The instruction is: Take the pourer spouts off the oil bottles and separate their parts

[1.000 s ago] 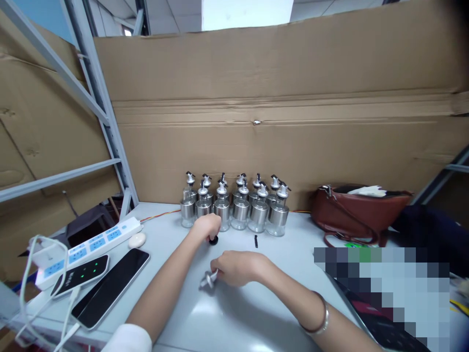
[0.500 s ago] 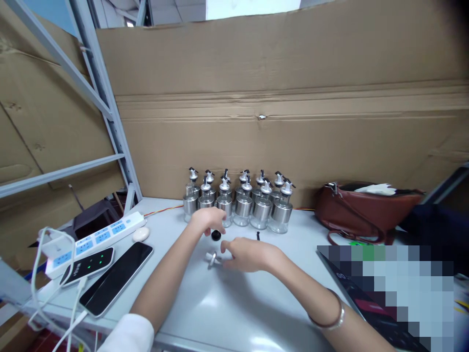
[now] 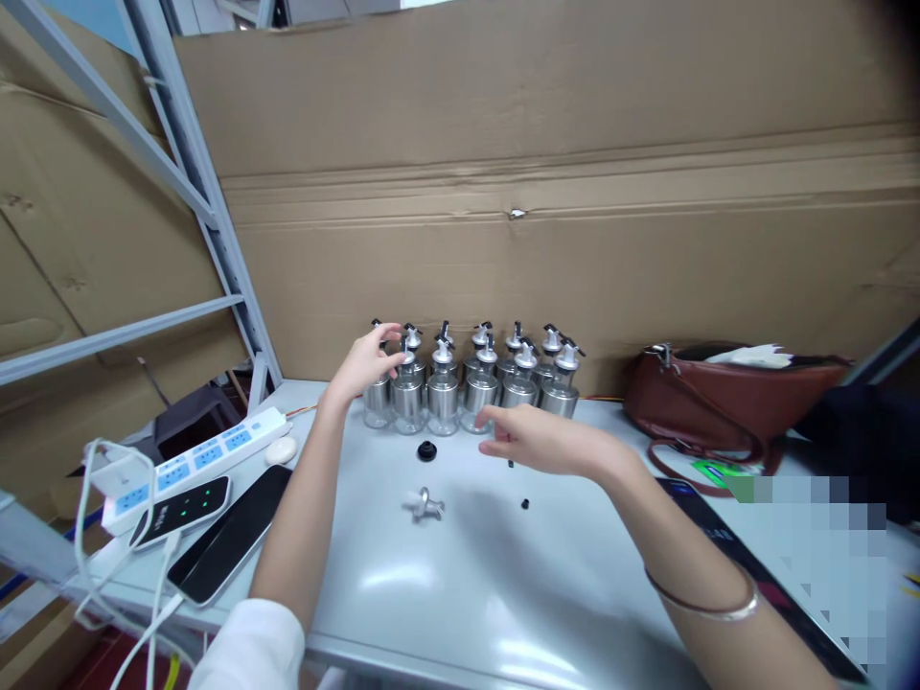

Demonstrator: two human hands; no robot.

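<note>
Several small glass-and-steel bottles with pourer tops stand in a cluster at the back of the grey table. My left hand is raised at the left end of the cluster, its fingers curved and apart around the top of a bottle. Hovering in front of the bottles, my right hand has its fingers stretched out and holds nothing. A loose silver pourer lies on the table below it. A black round cap and a tiny black piece lie nearby.
A brown bag sits at the right. At the left lie a white power strip, a black phone, a power bank and white cables. A cardboard wall stands behind, and a metal shelf frame rises at the left.
My right hand let go of the silver pourer, which now lies on the table, and rose toward the bottles. My left hand left the black cap and moved up to the left bottles.
</note>
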